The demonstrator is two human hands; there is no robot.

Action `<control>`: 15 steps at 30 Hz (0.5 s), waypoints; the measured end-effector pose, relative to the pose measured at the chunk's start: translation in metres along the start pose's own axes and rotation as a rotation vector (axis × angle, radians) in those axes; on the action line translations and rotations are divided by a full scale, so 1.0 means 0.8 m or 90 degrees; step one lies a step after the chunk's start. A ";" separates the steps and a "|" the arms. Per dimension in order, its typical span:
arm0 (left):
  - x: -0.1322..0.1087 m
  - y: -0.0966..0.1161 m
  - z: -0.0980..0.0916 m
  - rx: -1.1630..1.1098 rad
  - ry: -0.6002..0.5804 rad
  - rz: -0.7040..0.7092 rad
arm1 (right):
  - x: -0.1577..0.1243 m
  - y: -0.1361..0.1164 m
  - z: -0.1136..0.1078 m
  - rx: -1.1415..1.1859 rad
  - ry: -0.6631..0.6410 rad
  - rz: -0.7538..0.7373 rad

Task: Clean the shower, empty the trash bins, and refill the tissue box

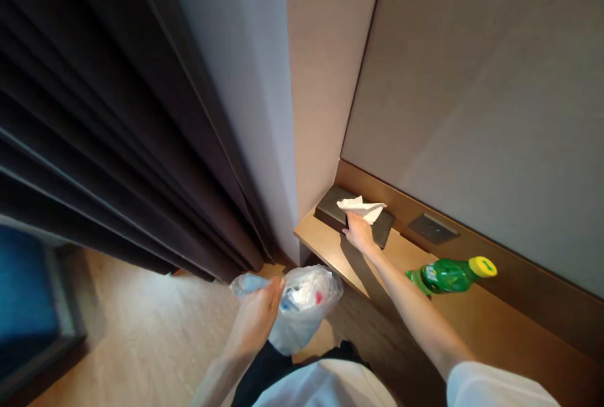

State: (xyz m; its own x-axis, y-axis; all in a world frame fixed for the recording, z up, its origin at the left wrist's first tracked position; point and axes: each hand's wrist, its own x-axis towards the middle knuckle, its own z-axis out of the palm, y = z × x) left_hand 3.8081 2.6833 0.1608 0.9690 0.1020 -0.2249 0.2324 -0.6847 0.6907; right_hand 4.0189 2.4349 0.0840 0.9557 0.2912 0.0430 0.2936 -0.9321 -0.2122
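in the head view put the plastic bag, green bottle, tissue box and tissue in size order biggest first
1. clear plastic bag, though it is nearest the camera, so unsure
2. green bottle and dark tissue box, about alike, not ranked
3. white tissue, smallest

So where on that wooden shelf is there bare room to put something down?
The bare stretch of wooden shelf lies right of the green bottle, along the wall panel. The end nearest the curtain is crowded: the tissue box and the right hand, pulling a tissue, fill it.

Tissue (pixel 361 209): thin paper. Bag (pixel 311 309): glossy translucent plastic. Shelf (pixel 491 322): smooth wood. Curtain (pixel 117 143): matt cloth.
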 end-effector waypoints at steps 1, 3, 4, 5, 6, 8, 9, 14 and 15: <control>0.011 -0.007 -0.009 0.035 -0.046 0.004 | -0.014 -0.001 -0.005 -0.005 -0.005 0.009; 0.032 -0.016 -0.024 0.093 -0.128 0.009 | -0.040 -0.008 -0.019 -0.007 0.016 0.019; 0.042 -0.019 -0.030 0.115 -0.162 0.012 | -0.050 -0.013 -0.028 -0.006 0.053 0.032; 0.053 -0.020 -0.035 0.133 -0.191 0.018 | -0.056 -0.017 -0.037 -0.009 0.102 0.059; 0.063 -0.022 -0.040 0.147 -0.211 0.030 | -0.058 -0.021 -0.046 -0.019 0.151 0.097; 0.081 -0.025 -0.048 0.179 -0.215 0.074 | -0.050 -0.022 -0.065 -0.044 0.199 0.167; 0.089 -0.027 -0.052 0.193 -0.197 0.106 | -0.042 -0.018 -0.075 -0.042 0.192 0.174; 0.115 -0.040 -0.056 0.040 -0.056 0.207 | 0.003 0.027 -0.129 0.214 0.357 0.195; 0.120 -0.039 -0.048 -0.054 -0.044 0.181 | 0.009 0.036 -0.138 0.227 0.401 0.254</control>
State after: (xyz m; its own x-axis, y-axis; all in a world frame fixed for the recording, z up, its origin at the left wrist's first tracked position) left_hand 3.8970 2.7423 0.1444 0.9889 -0.1361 -0.0588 -0.0379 -0.6153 0.7874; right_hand 4.0367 2.3860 0.1860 0.8512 -0.3209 0.4154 0.0064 -0.7850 -0.6195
